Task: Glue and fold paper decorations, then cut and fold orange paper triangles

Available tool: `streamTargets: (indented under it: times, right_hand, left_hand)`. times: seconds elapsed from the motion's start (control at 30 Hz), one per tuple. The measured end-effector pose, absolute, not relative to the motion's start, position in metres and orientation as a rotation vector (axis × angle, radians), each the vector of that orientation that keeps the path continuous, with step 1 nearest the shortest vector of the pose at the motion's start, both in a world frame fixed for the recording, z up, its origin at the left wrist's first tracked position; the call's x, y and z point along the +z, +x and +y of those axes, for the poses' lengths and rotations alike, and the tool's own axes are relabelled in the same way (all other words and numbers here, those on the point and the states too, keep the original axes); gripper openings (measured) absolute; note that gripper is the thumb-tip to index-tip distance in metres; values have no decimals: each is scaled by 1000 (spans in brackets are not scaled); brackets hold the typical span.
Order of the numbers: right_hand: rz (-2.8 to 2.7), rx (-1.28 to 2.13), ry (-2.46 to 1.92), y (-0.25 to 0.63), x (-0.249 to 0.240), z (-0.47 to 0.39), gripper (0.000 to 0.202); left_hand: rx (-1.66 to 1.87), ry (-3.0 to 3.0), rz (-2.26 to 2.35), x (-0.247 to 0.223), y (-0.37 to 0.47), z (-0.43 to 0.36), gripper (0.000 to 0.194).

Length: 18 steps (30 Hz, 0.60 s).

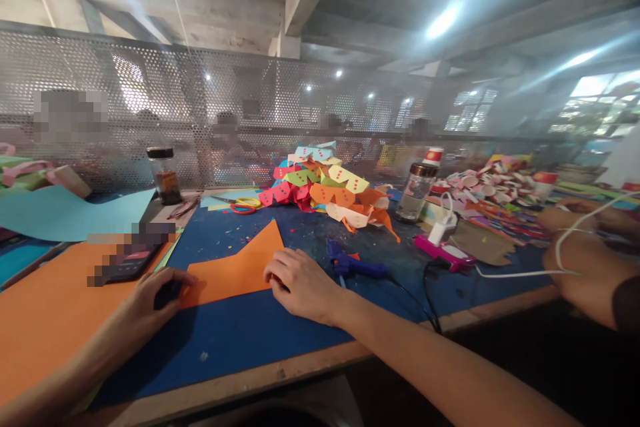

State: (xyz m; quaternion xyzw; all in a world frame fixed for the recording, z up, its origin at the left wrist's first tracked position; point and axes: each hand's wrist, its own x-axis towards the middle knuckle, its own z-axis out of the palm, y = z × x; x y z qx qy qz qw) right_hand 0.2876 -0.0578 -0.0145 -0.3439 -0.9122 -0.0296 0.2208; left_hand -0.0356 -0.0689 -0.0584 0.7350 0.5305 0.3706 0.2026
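A folded sheet of orange paper (230, 275) lies on the blue table mat (235, 327), one pointed corner sticking up toward the back. At its left end, my left hand (163, 290) pinches the edge between thumb and fingers. My right hand (303, 283) rests at the right end with curled fingers gripping the paper's edge; its fingertips are partly hidden. Just right of that hand lies a blue hot glue gun (355, 261). Behind the paper rises a pile of colourful folded paper pieces (325, 183) with red dots.
Scissors (243, 205) lie at the back. A phone (137, 259) rests on a large orange sheet (45, 307) at left. Jars (167, 177) (416, 193) stand behind. A pink power strip (445, 253) with cables sits at right, near another person's arm (585, 267). A perforated metal screen (240, 113) borders the back.
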Motion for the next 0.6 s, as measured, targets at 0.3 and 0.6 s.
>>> streamTargets:
  times: [0.3, 0.6]
  right_hand:
    - [-2529, -83, -951, 288, -14, -58, 13]
    - [-2525, -71, -953, 287, -14, -58, 13]
  left_hand:
    - [1035, 2045, 1507, -61, -37, -70, 33]
    - [1048, 2038, 1494, -55, -35, -70, 30]
